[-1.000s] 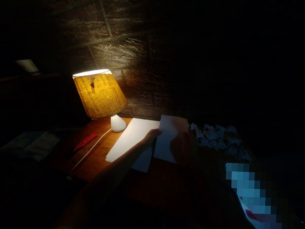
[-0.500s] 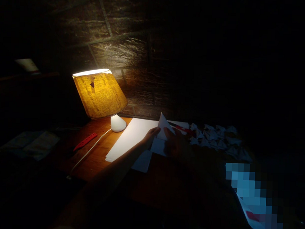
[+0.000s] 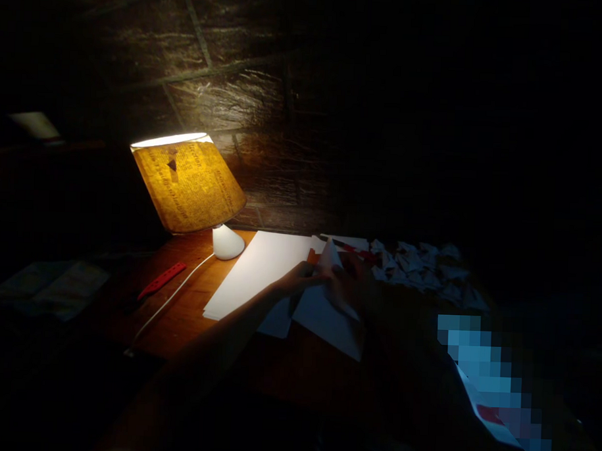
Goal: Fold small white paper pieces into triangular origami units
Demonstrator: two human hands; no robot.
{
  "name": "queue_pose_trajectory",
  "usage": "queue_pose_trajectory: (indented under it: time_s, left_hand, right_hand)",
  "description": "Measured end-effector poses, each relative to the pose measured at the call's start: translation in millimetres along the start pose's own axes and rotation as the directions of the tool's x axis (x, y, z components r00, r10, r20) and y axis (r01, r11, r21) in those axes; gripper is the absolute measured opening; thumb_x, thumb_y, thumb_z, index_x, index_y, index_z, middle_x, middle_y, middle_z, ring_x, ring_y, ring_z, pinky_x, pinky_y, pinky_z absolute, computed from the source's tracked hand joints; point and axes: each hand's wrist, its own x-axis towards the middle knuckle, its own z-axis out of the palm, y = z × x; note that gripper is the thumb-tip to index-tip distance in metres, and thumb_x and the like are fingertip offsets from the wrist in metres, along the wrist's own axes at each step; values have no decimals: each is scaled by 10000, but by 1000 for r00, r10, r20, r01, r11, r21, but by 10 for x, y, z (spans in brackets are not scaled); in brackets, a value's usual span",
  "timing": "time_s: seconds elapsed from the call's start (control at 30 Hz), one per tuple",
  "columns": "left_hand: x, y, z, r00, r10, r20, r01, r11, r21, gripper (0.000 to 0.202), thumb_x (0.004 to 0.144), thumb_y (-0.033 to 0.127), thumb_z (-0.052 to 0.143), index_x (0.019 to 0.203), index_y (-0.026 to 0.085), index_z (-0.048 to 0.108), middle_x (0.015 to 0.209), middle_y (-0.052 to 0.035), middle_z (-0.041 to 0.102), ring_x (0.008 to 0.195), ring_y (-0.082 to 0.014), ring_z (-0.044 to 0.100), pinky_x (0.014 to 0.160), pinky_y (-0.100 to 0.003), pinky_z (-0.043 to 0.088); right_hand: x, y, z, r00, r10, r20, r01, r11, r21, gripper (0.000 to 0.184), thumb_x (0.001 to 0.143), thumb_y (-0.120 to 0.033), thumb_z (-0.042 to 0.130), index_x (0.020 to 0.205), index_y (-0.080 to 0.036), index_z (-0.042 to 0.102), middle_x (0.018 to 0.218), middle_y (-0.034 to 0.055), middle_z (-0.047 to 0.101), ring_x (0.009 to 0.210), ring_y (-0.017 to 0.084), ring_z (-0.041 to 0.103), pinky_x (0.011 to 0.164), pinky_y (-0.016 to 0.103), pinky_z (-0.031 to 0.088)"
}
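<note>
A white sheet of paper (image 3: 330, 324), partly folded to a point at its top, is between my two hands over the wooden desk. My left hand (image 3: 302, 277) pinches its left side. On its right side my right hand (image 3: 357, 280) is closed round the paper, though deep shadow hides most of those fingers. Just left of the held sheet lies a stack of white paper (image 3: 263, 267), with my left forearm crossing above its lower part. Behind my right hand lies a long red and dark tool (image 3: 364, 254), its kind unclear.
A lit lamp with a printed yellow shade (image 3: 191, 189) stands at the left by the stone wall (image 3: 246, 98). Its white cord (image 3: 173, 298) runs past a red-handled cutter (image 3: 161, 280). Several small folded paper pieces (image 3: 413, 261) lie right. A blurred bluish screen (image 3: 493, 380) glows lower right.
The held paper has been turned and opened out, its lower part now reaching further down and right. My hands have shifted slightly with it. The whole view has moved a little.
</note>
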Motion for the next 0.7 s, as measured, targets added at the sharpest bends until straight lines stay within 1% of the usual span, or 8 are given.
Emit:
queue_pose_trajectory:
  time_s: [0.07,0.13,0.23,0.3,0.43,0.53,0.63,0.7]
  left_hand:
    - [-20,1,5,999,14,49,-15,1000,13,560,681,637,864,644,107,687,603,-8,617,559,-107,528,500,-206,353]
    - [-27,6,4,997,23,77,-25,1000,18,565,682,647,855,657,105,697,628,-12,625,580,-111,537,516,-206,365]
    - [-22,12,-2,996,42,83,-46,998,42,569,681,654,846,640,107,695,623,-10,614,585,-114,532,520,-205,362]
    - [-18,12,-10,994,54,94,-59,997,55,569,700,660,827,606,118,681,597,-8,594,573,-116,518,514,-208,354]
    - [-25,5,-38,982,58,181,-67,997,43,536,723,628,824,552,146,664,533,-4,562,531,-125,505,502,-224,359]
    - [-53,3,-39,975,42,216,-44,999,4,466,718,567,854,600,140,713,562,-26,619,550,-160,568,549,-260,433]
    - [-99,5,14,978,26,205,-10,997,-78,395,723,497,869,677,118,768,620,-59,684,630,-215,653,635,-306,508]
    - [-127,6,67,991,23,135,-1,987,-164,339,708,436,888,769,113,804,664,-69,719,702,-244,695,668,-312,533]
  right_hand:
    - [5,-34,5,1000,25,-2,-25,1000,-4,371,745,-537,705,917,-209,686,864,55,734,798,233,676,720,352,513]
    - [-1,-73,21,997,72,-17,-72,997,20,310,724,-500,687,830,-210,665,781,33,705,735,210,642,679,332,484]
    - [-20,-141,46,987,156,-33,-152,985,84,296,707,-501,684,777,-217,631,697,4,659,651,180,582,592,297,434]
    - [-29,-185,56,983,180,-35,-175,980,99,307,683,-510,709,721,-225,602,643,-10,619,605,163,539,554,282,400]
    - [-28,-230,54,977,211,41,-215,950,227,367,627,-562,743,724,-222,645,695,15,668,637,183,578,580,297,442]
    - [-24,-210,38,976,215,27,-216,948,235,377,605,-563,780,706,-215,674,683,18,671,646,186,580,578,293,441]
    - [-24,-170,23,968,251,9,-245,936,255,360,616,-534,805,666,-208,660,596,-7,617,567,155,526,525,272,394]
    - [-20,-145,21,961,276,11,-264,909,321,362,601,-518,817,656,-201,652,572,-16,603,529,141,508,510,271,384]
